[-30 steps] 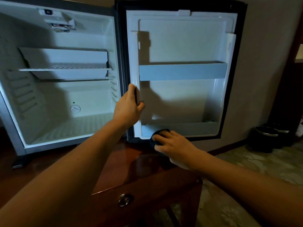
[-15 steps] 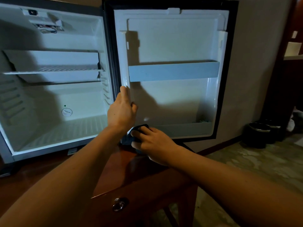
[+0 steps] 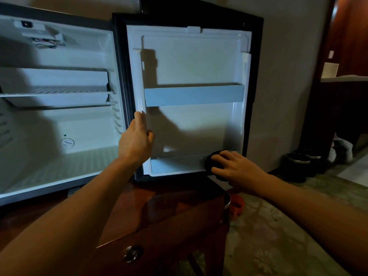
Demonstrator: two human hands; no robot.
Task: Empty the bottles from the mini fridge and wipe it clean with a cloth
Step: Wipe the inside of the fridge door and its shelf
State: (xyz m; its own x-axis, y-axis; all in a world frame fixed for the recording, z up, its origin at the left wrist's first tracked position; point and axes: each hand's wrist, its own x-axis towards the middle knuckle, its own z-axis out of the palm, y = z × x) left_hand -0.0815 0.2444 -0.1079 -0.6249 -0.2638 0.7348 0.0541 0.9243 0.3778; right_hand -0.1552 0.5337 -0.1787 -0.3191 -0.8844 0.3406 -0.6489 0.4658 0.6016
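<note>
Currently: mini fridge open, no bottles visible inside. Left hand grips hinge-side edge of door liner, steadying it. Right hand, fingers spread, presses dark cloth onto right end of lower door shelf. Advise: keep door braced, wipe full shelf length, work into corners.

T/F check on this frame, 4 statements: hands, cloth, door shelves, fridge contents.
1. The left hand grips the hinge-side edge of the open fridge door. True.
2. The right hand presses the dark cloth on the grey upper door shelf. False: it is at the right end of the bottom door shelf.
3. Bottles stand in the fridge. False: none visible.
4. The door is wide open. True.
</note>
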